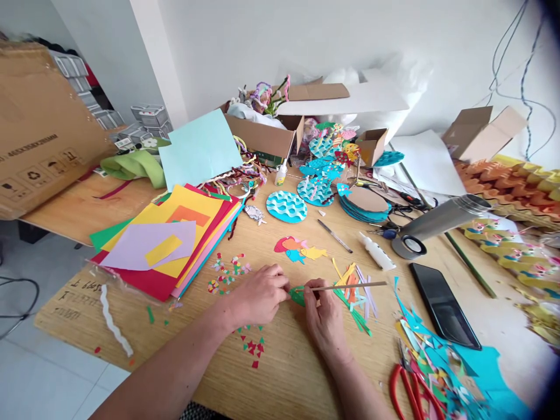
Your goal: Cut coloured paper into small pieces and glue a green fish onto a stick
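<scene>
**Stick meeting green paper at the bench**

Head view. Both hands are working close together on the bench [293, 379]. A small green paper cutout [298, 296] is lying between them, mostly covered by fingers; its full outline is not showing.

Left hand [268, 293]: fingers bunching at the cutout's left edge; cannot tell whether they are pinching it or only pressing. Right hand [324, 312]: thumb and fingers clamping on a thin brown stick [354, 286], its near end pointing at the green paper, its long end jutting out rightward.

Just beyond, a yellow paper fish [314, 252] is lying among other coloured fish. Paper strips [370, 294] are fanning out beside the right hand; paper triangles [255, 348] are lying near the left forearm. A white squeeze bottle [377, 251] is lying farther off.

Judging step: detail work with the stick's tip seems to be going on. Next move is probably calling for a steady left hand and light, exact tip placement.
</scene>
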Available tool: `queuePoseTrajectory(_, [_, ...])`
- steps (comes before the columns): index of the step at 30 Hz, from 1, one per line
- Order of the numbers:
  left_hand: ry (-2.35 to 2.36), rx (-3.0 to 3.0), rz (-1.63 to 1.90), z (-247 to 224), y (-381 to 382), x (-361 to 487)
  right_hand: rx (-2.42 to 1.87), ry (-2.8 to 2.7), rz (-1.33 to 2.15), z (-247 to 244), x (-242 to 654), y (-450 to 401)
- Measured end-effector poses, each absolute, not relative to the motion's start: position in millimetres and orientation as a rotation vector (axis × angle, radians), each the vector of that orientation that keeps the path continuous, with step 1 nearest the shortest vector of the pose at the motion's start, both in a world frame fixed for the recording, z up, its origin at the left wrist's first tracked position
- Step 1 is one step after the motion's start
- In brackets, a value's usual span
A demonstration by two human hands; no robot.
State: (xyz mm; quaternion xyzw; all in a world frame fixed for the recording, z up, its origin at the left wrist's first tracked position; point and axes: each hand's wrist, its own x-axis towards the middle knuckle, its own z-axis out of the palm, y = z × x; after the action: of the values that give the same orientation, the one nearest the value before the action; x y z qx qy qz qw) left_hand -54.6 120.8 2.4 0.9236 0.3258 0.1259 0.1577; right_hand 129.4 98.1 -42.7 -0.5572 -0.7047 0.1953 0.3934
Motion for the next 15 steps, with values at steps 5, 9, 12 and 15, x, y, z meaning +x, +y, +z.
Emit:
queuePoseTrajectory(5, [0.925, 2.669, 0.342, -0.2, 120.2, -53.4, -1.418, -1.793, 0.502, -45.1, 130.0, 98.5])
queuePoseTrajectory(9, [0.938, 2.661, 0.337, -1.1, 119.7, -52.4, -1.419, -1.79, 0.5, -45.4, 129.8, 98.9])
queuePoseTrajectory(12, [0.936, 2.651, 0.338, -1.8, 119.7, -52.1, -1.418, -1.793, 0.501, -45.3, 129.6, 99.1])
queuePoseTrajectory(15, [0.929, 2.646, 0.341, -2.5, 119.8, -52.2, -1.419, -1.797, 0.503, -45.3, 129.7, 99.1])
